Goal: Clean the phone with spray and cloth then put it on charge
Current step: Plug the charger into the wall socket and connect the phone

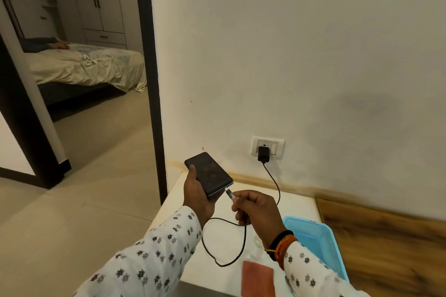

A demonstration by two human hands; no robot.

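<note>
My left hand [196, 189] holds a black phone [210, 174] screen up above the white table, thumb on its left edge. My right hand [257, 210] pinches the plug end of a black charging cable [243, 236], and the silver connector tip [229, 193] sits at the phone's bottom edge. The cable runs up to a black adapter [263, 154] plugged into a white wall socket [267, 147]. A folded reddish cloth [257, 277] lies on the table below my right wrist. A clear object, possibly the spray bottle [256, 242], is mostly hidden behind my right forearm.
A light blue plastic basket [318, 236] stands on the white table [296, 202] at the right, next to a wooden surface [386, 243]. A dark door frame [149, 79] at the left opens onto a bedroom with a bed [87, 67] and a person lying on it.
</note>
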